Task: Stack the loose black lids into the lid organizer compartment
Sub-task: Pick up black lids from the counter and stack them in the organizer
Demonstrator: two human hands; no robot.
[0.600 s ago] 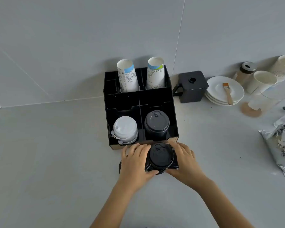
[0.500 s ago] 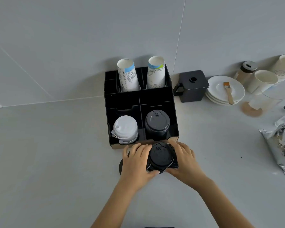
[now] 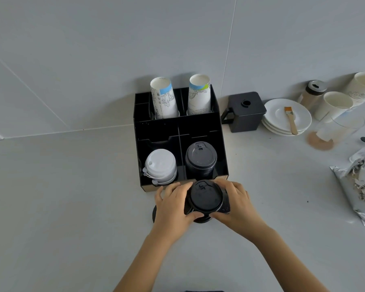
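A stack of loose black lids (image 3: pixel 205 197) sits on the counter just in front of the black lid organizer (image 3: pixel 221 148). My left hand (image 3: pixel 174 204) wraps its left side and my right hand (image 3: pixel 236 202) wraps its right side, both gripping the stack. The organizer's front right compartment holds a pile of black lids (image 3: pixel 200 160); the front left holds white lids (image 3: pixel 160 165). One more black lid (image 3: pixel 155 213) peeks out under my left hand, mostly hidden.
Two stacks of paper cups (image 3: pixel 199 94) stand in the organizer's back slots. To the right sit a black square container (image 3: pixel 246 111), white plates (image 3: pixel 287 118) with a brush, more cups (image 3: pixel 335 105) and a foil bag (image 3: pixel 358 182). The wall rises behind.
Both hands stay clasped on the black lid stack, which has barely shifted. The view has edged slightly.
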